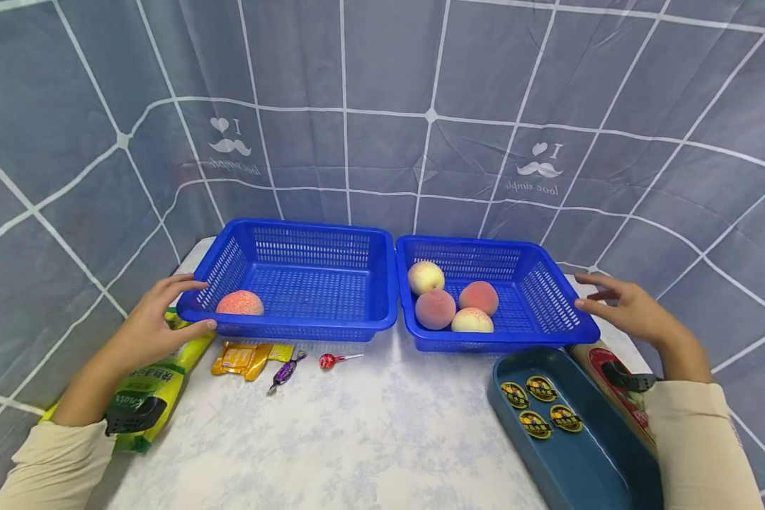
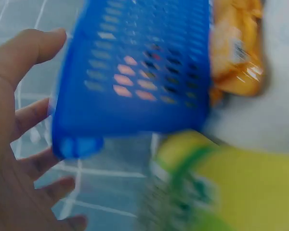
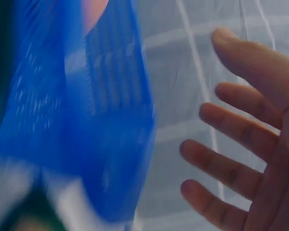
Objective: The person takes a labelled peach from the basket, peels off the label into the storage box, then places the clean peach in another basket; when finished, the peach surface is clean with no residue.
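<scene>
Two blue plastic baskets stand side by side at the back of the table. In the left basket [image 1: 312, 327] lies one reddish peach [image 1: 239, 303]. Several peaches, among them a pale yellow one [image 1: 426, 277] and a red one [image 1: 435, 309], sit at the left of the right basket [image 1: 529, 341]. My left hand [image 1: 153, 326] is at the left basket's left end, thumb and fingers spread around its rim; whether they touch it I cannot tell. Beside the right basket's right end, my right hand [image 1: 634, 312] has its fingers apart and holds nothing; the right wrist view shows a gap.
Orange wrapped snacks [image 1: 242, 360], a purple-wrapped candy [image 1: 286, 372] and a red lollipop [image 1: 328, 361] lie before the left basket. A yellow-green bag [image 1: 166, 382] is under my left forearm. At right, a dark teal tray [image 1: 593, 460] bears several round black-and-yellow pieces [image 1: 540, 388], beside a red package [image 1: 602, 361].
</scene>
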The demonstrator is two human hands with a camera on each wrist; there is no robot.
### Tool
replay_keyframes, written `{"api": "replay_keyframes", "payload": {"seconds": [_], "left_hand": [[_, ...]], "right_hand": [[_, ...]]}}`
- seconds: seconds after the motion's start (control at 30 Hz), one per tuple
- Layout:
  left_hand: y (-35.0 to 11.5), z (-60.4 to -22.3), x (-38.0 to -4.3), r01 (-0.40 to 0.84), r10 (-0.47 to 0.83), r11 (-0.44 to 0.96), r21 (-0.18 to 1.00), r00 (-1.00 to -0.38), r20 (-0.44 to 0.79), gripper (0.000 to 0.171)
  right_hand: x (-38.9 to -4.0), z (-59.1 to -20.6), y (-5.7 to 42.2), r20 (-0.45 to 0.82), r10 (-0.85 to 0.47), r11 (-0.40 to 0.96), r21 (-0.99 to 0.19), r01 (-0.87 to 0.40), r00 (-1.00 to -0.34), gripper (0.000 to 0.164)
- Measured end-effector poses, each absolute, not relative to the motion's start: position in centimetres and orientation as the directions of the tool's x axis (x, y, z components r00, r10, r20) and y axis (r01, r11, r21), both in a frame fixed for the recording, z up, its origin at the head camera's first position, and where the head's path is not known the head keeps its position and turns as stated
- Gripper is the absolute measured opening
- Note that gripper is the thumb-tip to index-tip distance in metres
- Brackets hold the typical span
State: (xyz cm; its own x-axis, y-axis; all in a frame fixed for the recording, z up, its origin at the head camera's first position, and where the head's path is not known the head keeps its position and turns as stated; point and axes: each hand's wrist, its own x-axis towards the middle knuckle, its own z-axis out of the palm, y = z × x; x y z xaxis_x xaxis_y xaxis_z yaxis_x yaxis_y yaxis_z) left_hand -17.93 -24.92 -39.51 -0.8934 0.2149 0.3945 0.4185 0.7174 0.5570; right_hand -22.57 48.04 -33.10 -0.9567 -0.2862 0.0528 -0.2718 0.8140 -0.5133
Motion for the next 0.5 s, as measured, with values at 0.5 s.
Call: {"api": "replay_keyframes", "payload": {"seconds": [0.5], "left_hand": [[-26.2,-41.6,-17.9,0.321,0.05,0.667,0.673,-0.92,0.389,0.042]], "right_hand": [[-32.4,-29.8,24.9,0.128,-0.677,0.524,-0.607,-0.597,-0.724,0.059]]}}
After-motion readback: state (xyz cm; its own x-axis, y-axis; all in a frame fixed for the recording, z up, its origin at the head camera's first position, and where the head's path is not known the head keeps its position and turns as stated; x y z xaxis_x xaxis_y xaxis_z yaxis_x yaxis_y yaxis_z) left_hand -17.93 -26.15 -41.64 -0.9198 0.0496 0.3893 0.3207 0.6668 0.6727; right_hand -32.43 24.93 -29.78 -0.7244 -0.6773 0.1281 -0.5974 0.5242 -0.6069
